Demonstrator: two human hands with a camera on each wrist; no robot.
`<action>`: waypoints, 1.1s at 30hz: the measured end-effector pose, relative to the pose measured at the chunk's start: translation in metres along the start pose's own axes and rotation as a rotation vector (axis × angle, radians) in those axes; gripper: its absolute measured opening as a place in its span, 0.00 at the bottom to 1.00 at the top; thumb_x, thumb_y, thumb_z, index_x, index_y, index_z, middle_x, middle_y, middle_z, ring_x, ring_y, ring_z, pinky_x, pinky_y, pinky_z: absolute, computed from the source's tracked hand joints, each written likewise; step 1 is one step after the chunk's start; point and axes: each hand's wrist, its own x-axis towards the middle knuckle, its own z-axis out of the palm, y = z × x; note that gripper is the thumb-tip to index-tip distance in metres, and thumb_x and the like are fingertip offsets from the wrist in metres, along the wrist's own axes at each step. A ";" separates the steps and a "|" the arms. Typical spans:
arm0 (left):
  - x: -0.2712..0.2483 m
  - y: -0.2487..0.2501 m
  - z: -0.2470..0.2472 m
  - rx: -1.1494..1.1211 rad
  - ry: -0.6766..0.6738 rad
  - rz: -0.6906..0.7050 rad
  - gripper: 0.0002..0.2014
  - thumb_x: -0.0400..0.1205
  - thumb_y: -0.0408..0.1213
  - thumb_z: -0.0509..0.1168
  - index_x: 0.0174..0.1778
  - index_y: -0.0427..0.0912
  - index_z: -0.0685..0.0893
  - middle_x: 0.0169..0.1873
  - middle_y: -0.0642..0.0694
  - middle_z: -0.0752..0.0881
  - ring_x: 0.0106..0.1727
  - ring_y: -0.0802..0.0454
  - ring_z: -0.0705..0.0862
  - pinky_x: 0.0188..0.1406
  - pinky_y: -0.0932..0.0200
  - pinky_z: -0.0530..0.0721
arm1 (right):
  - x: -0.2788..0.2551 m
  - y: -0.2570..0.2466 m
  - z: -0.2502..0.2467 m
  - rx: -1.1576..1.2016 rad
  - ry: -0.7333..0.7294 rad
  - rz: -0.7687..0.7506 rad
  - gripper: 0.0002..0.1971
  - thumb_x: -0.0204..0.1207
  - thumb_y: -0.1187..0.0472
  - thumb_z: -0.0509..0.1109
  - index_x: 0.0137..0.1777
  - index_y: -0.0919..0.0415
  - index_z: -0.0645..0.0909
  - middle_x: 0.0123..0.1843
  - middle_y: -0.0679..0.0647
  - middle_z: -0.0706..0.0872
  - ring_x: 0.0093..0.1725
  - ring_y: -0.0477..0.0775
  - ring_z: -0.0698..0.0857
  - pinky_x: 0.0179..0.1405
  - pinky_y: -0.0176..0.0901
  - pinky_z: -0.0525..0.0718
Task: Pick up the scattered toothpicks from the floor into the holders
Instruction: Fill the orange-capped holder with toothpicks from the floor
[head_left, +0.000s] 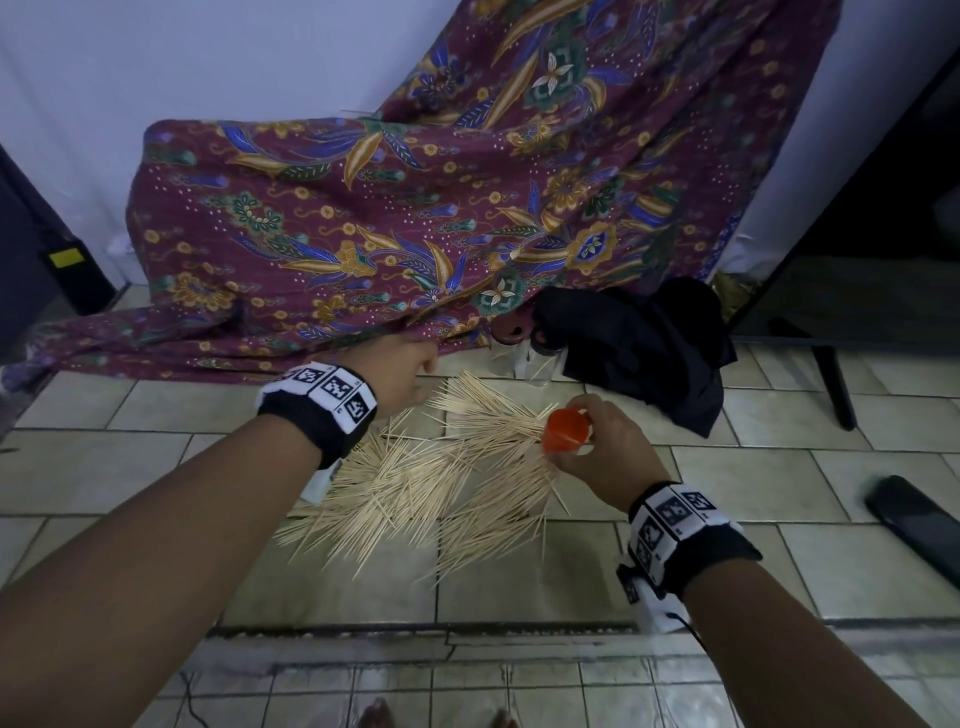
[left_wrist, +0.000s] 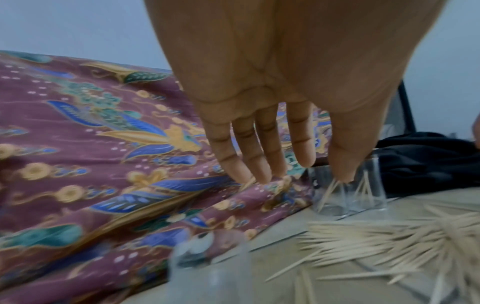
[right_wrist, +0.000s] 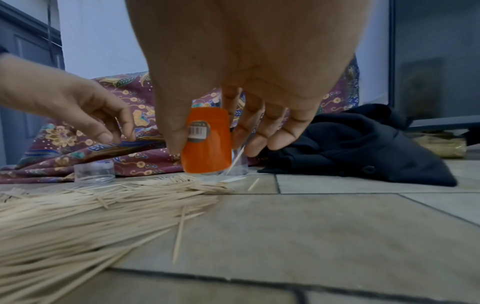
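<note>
Many wooden toothpicks (head_left: 441, 483) lie scattered over the tiled floor between my hands. My right hand (head_left: 582, 431) pinches an orange cap (head_left: 566, 431) with a barcode sticker (right_wrist: 198, 131) just above the floor, at the heap's right edge. Behind it stands a clear holder (right_wrist: 239, 162) with a few toothpicks inside. My left hand (head_left: 423, 371) hovers at the cloth's edge with relaxed fingers (left_wrist: 259, 162) and holds nothing; its thumb is just above that clear holder (left_wrist: 348, 189). A second clear holder (right_wrist: 94, 170) stands at the far left of the heap.
A maroon patterned cloth (head_left: 415, 208) drapes down to the floor behind the toothpicks. A black garment (head_left: 649, 348) lies at the right rear. A dark flat object (head_left: 914, 525) lies on the tiles far right, and a black stand leg (head_left: 836, 384) is behind it.
</note>
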 end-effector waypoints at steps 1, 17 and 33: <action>0.002 0.010 0.001 -0.002 0.000 0.031 0.11 0.80 0.44 0.69 0.56 0.49 0.79 0.57 0.49 0.81 0.54 0.49 0.80 0.51 0.56 0.78 | -0.002 0.003 -0.004 -0.014 0.001 0.021 0.27 0.66 0.46 0.81 0.63 0.48 0.75 0.54 0.48 0.81 0.51 0.51 0.82 0.54 0.50 0.82; 0.024 0.113 0.050 0.143 -0.272 0.222 0.21 0.78 0.56 0.68 0.61 0.48 0.80 0.59 0.46 0.84 0.58 0.45 0.82 0.55 0.51 0.82 | -0.018 0.033 -0.014 -0.137 -0.099 0.158 0.27 0.71 0.40 0.74 0.64 0.49 0.71 0.58 0.51 0.80 0.55 0.57 0.81 0.57 0.52 0.81; 0.023 0.120 0.068 0.198 -0.301 0.106 0.14 0.79 0.48 0.69 0.53 0.41 0.85 0.51 0.39 0.85 0.52 0.38 0.84 0.46 0.53 0.81 | -0.015 0.049 -0.001 -0.037 -0.091 0.140 0.25 0.68 0.40 0.75 0.60 0.51 0.77 0.54 0.51 0.83 0.53 0.55 0.83 0.56 0.55 0.83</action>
